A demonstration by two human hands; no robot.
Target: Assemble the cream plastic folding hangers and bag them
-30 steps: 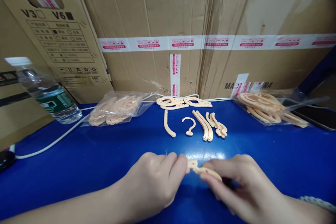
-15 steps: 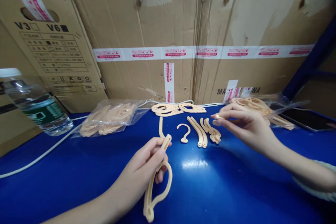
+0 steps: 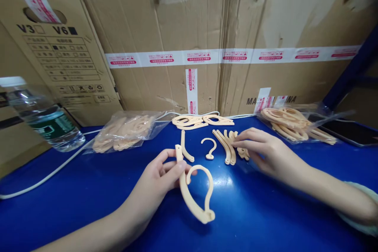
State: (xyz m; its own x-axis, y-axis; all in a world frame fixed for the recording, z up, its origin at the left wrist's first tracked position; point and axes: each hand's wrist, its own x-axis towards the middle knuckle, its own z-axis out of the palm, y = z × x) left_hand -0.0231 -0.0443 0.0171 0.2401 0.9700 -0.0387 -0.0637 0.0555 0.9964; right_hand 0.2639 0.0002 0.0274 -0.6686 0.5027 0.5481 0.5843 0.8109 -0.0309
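Note:
My left hand [image 3: 161,177] pinches a peach plastic hanger frame [image 3: 195,195] by its straight arm, holding it just above the blue table [image 3: 88,197]. Its curved loop hangs toward me. My right hand [image 3: 265,151] reaches over a small pile of curved peach pieces [image 3: 233,147], fingertips pressed down on them. Whether it holds one I cannot make out. A loose hook piece [image 3: 209,147] and a single curved strip [image 3: 185,149] lie between the hands.
A stack of assembled frames [image 3: 201,121] lies at the back against cardboard boxes [image 3: 189,27]. Plastic bags of parts sit at the left [image 3: 124,130] and right [image 3: 292,124]. A water bottle [image 3: 44,116] lies at the left beside a white cable [image 3: 44,177].
My left hand has turned the frame so its loop points right and toward me. My right hand dropped from mid-air onto the pile of curved pieces.

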